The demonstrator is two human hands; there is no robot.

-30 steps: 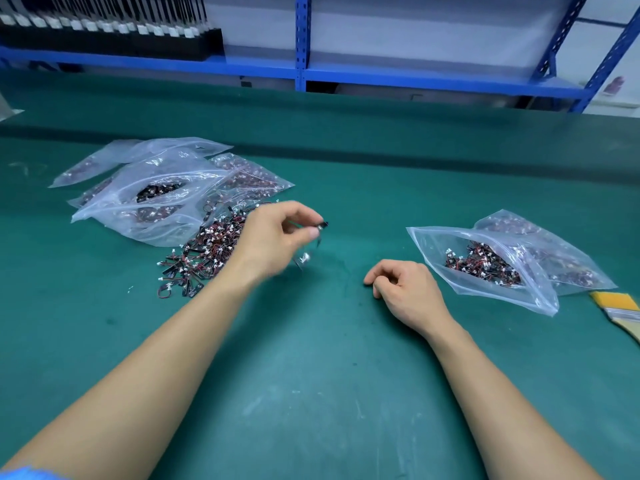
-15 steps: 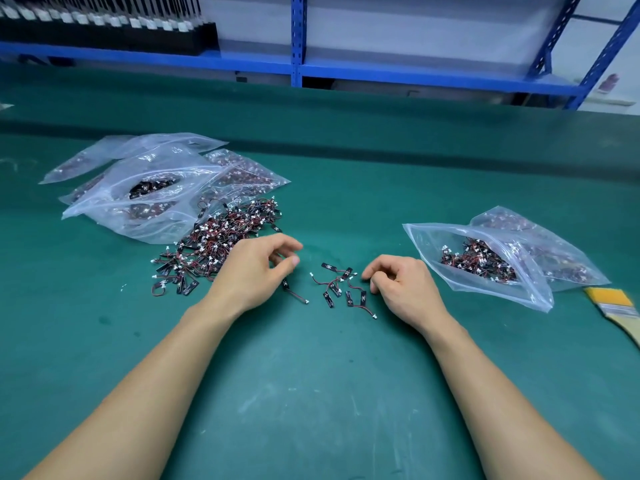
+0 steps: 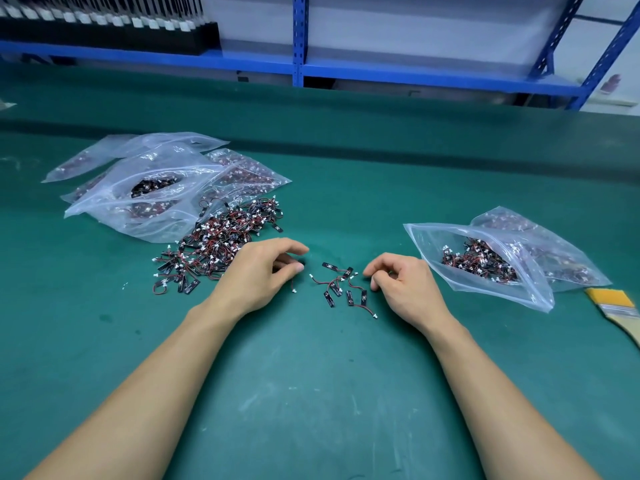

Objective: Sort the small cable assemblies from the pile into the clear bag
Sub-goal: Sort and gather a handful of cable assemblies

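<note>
Both bare forearms reach forward over the green desk (image 3: 311,393). A second ago the left hand (image 3: 256,275) was lifted above the desk with a clutch of parts in its fingertips. It has since come down and now sits low on the desk, knuckles up, fingers curled towards the thumb. One stray assembly (image 3: 294,289) pokes out from under its thumb side, its thin wire ending in a white plug. I cannot tell whether the fingers pinch that part or only lie over it.

The right hand (image 3: 405,289) has barely moved. It lies on the desk with its fingers loosely curled and its fingertips down, gripping nothing that shows.

Between the two hands lies a small scatter of cable assemblies (image 3: 343,289), black tabs with red and black leads. That patch of desk was bare a second ago.

Further out on the left is the big pile (image 3: 221,247), just beyond the left hand and touching a heap of plastic bags (image 3: 145,202). To the right, near the right hand, the clear bag (image 3: 433,244) lies with its mouth open towards the hands and a clump of assemblies inside. A second bag (image 3: 568,261) lies behind it. A yellow brush (image 3: 616,306) lies at the right edge. A blue shelf (image 3: 381,72) runs along the back.
</note>
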